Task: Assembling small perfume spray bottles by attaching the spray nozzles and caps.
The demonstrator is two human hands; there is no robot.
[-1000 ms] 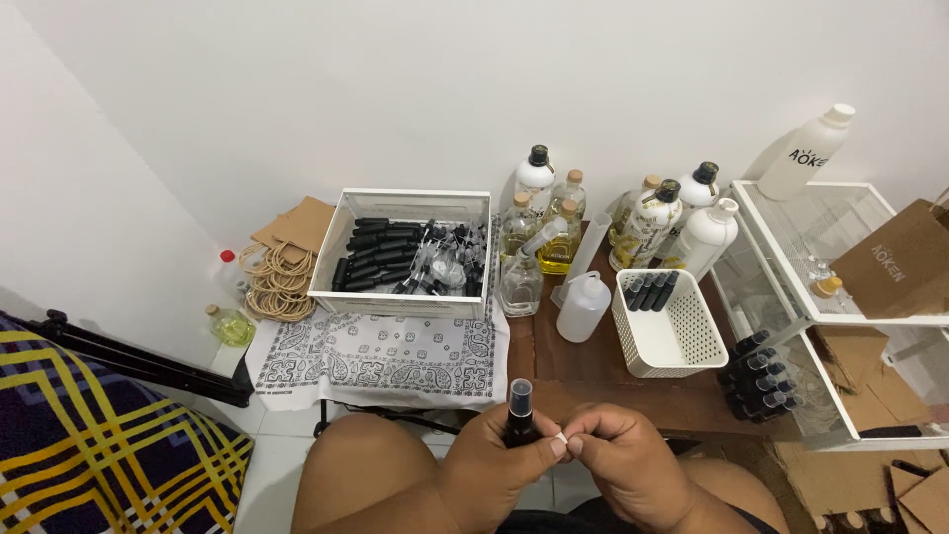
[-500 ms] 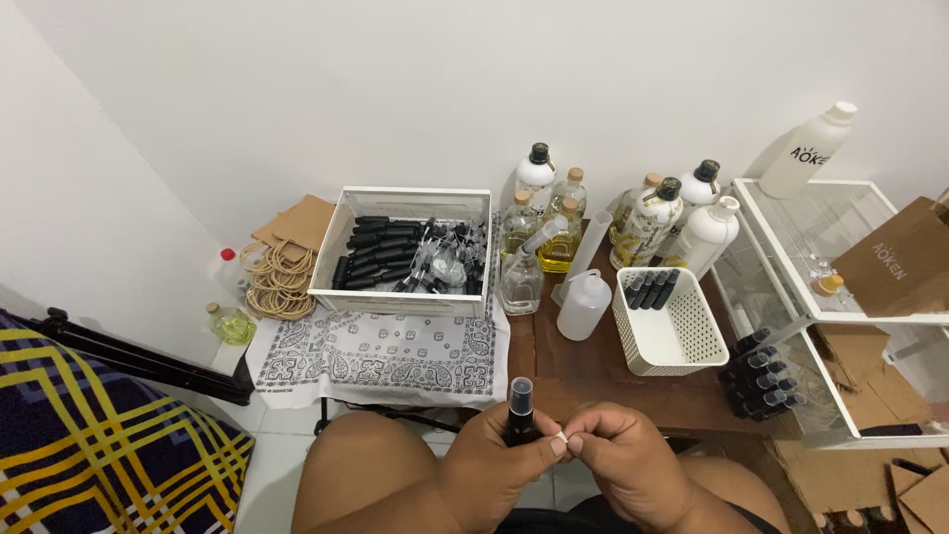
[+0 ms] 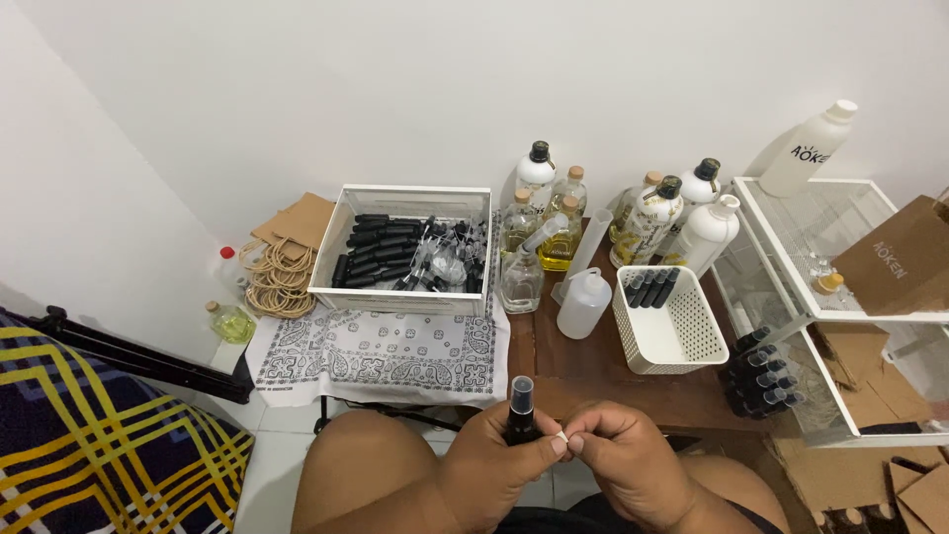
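Head view, looking down at a low table against a white wall. At lower centre of the frame the left hand (image 3: 494,460) is closed around a small black spray bottle (image 3: 521,412), held upright just above the person's knees; its cap and neck stand clear above the fingers. The right hand (image 3: 623,460) meets the left just beside the bottle, thumb and forefinger pinched narrowly on a small white piece (image 3: 561,436); what that piece is cannot be told.

Compared with the earlier frames, both hands, the bottle and the white piece sit in the same places, and nothing on the table has shifted.

At centre lies a patterned cloth (image 3: 386,346), with a white crate (image 3: 415,198) of black bottles and sprayer parts behind it. To the right of the crate stands a cluster of glass bottles (image 3: 539,232) holding clear and yellow liquid, a white plastic bottle (image 3: 583,302) in front of them. A white perforated basket (image 3: 682,331) at centre right contains a few black bottles. Further right, a white wire rack (image 3: 791,297) carries a brown box (image 3: 905,262) and rows of black bottles on its lower level. At upper left, brown paper bags (image 3: 297,222) and coiled cord (image 3: 277,282) lie beside the crate.
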